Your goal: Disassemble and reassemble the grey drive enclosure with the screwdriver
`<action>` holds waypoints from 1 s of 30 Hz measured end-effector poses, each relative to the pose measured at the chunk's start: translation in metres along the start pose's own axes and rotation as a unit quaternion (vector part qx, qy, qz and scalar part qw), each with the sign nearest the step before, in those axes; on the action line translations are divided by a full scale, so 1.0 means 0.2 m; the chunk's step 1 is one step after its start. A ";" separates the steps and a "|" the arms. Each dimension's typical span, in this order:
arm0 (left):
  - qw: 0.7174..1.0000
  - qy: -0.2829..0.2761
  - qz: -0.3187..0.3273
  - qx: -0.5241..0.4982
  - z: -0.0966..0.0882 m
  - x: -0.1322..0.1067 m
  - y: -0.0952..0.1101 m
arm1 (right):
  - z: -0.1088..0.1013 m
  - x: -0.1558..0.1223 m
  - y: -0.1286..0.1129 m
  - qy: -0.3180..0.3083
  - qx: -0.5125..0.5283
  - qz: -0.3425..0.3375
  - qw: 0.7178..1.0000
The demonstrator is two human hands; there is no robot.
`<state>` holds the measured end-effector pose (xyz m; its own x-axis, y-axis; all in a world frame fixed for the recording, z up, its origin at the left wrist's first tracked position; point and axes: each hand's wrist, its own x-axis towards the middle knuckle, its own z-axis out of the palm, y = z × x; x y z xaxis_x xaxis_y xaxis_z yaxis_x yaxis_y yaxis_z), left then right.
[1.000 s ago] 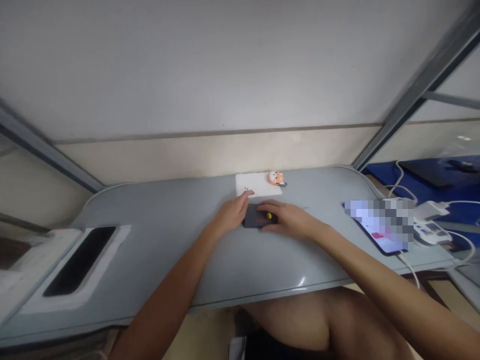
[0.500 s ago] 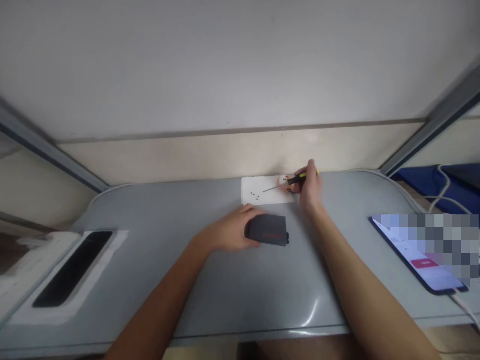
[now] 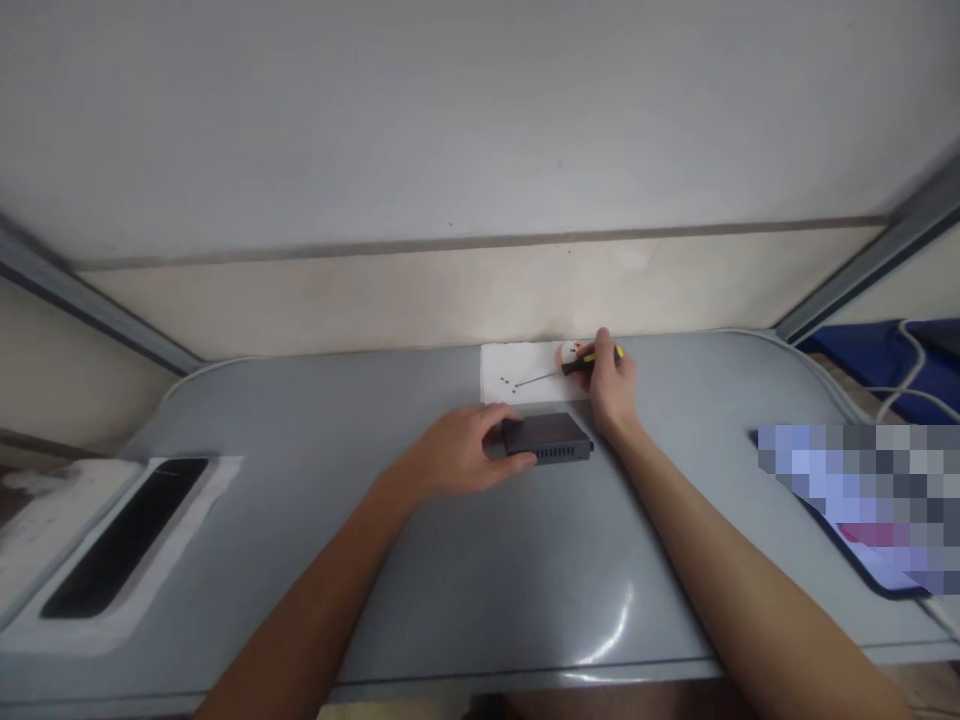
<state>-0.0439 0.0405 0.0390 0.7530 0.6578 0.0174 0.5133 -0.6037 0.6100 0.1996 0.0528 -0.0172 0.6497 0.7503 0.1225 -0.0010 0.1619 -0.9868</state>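
My left hand grips the left end of a small dark box-shaped device with a row of vent slots along its near side. My right hand is closed around a screwdriver with a black and yellow handle. Its thin shaft points left, and the tip is at several tiny dark screws lying on a white sheet of paper. Whether the tip touches a screw I cannot tell. An orange and white printed figure shows on the paper, partly behind the right hand.
A black phone lies on white paper at the left of the grey table. At the right rests a lit tablet, partly blurred, with white cables near it. A wall panel closes off the back.
The screwdriver tip has shifted left to the screws. My left hand has lowered and turned the device, so its slotted side now faces me.
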 end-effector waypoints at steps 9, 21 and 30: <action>0.998 0.043 0.038 0.024 0.02 0.02 -0.03 | 0.00 0.00 -0.05 0.014 0.047 0.038 0.998; 0.994 0.082 -0.043 -0.050 0.07 0.04 -0.04 | -0.01 -0.06 -0.21 -0.156 0.234 0.134 0.950; 0.979 0.198 0.033 -0.045 0.11 0.05 -0.08 | 0.03 -0.10 -0.16 -0.163 0.184 0.161 0.956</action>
<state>-0.0362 0.0467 0.0122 0.5552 0.7523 0.3547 0.4165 -0.6206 0.6644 0.1824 0.0359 0.0132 0.2982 0.9497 -0.0957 -0.4678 0.0580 -0.8819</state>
